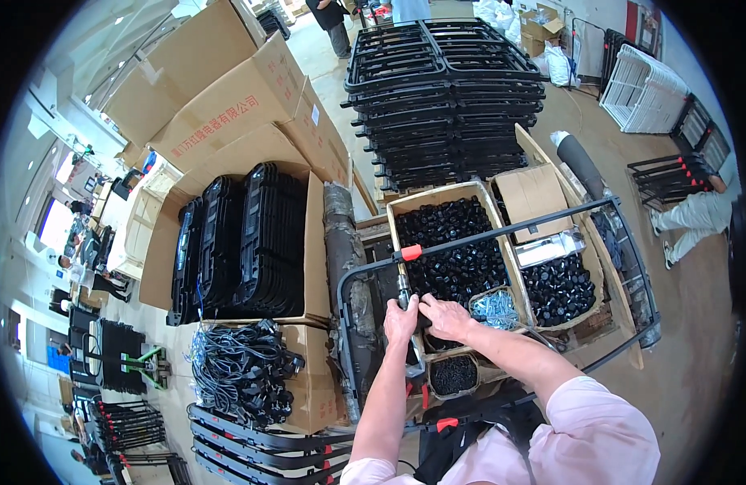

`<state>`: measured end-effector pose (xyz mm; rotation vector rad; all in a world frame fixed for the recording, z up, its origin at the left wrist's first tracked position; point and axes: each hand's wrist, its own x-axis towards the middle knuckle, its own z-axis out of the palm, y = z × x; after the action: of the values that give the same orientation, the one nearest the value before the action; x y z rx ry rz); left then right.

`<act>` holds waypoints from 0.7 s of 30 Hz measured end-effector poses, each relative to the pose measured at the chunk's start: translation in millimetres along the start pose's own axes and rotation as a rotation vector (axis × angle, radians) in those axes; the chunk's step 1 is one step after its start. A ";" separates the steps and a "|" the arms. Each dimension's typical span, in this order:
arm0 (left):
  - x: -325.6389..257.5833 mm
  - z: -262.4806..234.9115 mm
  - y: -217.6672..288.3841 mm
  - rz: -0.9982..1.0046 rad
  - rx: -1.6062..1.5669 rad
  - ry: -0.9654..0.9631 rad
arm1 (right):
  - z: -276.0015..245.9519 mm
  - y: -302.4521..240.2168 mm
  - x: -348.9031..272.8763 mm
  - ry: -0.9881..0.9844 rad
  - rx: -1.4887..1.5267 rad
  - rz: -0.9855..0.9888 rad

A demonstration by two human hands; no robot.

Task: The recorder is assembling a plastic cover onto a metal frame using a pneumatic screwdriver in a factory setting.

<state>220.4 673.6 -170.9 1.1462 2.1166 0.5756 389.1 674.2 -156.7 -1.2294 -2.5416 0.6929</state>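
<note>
1. Black tubular frame (543, 219): the workpiece, lying across the bins below my view, its far rail passing over the heaped black caps (450, 214).
2. Left grip (400, 322): clasped around the slim driver (403, 283).
3. Right grip (446, 318): fingers bent just beside the left; I cannot tell whether they grasp anything.
4. Driver: points toward the rail; I judge fastening to be the step in hand.
5. Red clip (411, 253): on that rail, near the driver's tip; next, I think, comes steady alignment.
</note>
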 end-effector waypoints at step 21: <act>-29.5 -0.1 -11.6 0.045 0.022 0.076 | 1.1 -12.1 -26.5 -0.071 -0.082 -0.017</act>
<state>225.7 642.5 -168.3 1.2038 2.1705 0.6274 397.0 646.6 -151.6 -1.2282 -2.6591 0.6459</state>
